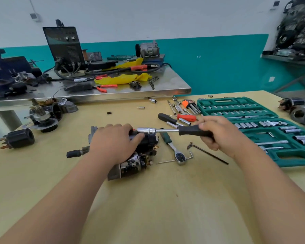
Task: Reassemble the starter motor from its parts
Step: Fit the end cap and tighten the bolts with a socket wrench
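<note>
Now your left grip (pixel 113 140) clamps starter motor (pixel 132 165) on desk (pixel 165 199); your right grip (pixel 217 133) wraps driver (pixel 169 130) handle, socket end at motor top.

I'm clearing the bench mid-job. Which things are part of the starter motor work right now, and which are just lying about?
In use: black cylindrical starter motor, held by the left hand; steel-shafted, black-handled socket driver, held by the right hand.
Lying about: green-handled steel ratchet; bent black hex key; red-handled screwdriver; open green plastic socket case.
</note>
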Action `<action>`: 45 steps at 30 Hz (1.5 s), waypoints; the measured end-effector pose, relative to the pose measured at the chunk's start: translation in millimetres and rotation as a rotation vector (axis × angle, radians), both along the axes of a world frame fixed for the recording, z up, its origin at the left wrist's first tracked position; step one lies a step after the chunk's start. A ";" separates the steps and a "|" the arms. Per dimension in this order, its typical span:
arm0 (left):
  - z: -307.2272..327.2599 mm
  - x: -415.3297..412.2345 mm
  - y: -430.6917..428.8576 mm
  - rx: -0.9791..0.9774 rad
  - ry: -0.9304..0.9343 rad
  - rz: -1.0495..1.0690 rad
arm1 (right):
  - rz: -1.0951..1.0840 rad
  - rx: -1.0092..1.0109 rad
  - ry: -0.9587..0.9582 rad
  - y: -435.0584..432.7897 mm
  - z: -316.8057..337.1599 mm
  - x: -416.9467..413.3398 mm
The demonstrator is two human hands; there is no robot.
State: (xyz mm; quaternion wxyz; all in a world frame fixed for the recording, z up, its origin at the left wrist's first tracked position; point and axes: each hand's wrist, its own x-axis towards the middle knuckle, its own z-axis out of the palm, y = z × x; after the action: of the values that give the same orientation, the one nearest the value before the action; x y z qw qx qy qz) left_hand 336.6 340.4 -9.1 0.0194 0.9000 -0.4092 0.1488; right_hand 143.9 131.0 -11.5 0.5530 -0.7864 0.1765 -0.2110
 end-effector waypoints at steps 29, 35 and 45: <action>-11.1 74.6 84.3 -0.362 0.038 -0.006 | 0.314 -0.159 0.434 55.7 -15.5 29.6; -11.3 72.9 85.1 -0.366 0.046 -0.003 | 0.252 -0.647 0.555 69.4 -22.8 40.3; -17.5 11.9 86.5 -0.401 -0.132 -0.468 | 0.210 -0.784 0.536 73.1 -21.8 44.8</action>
State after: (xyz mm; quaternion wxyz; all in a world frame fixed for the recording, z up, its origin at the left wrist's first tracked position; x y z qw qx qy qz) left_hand 348.5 426.9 -26.6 0.2034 0.7481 -0.5680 0.2762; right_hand 188.7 204.0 -33.2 0.1684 -0.9758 0.1396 0.0055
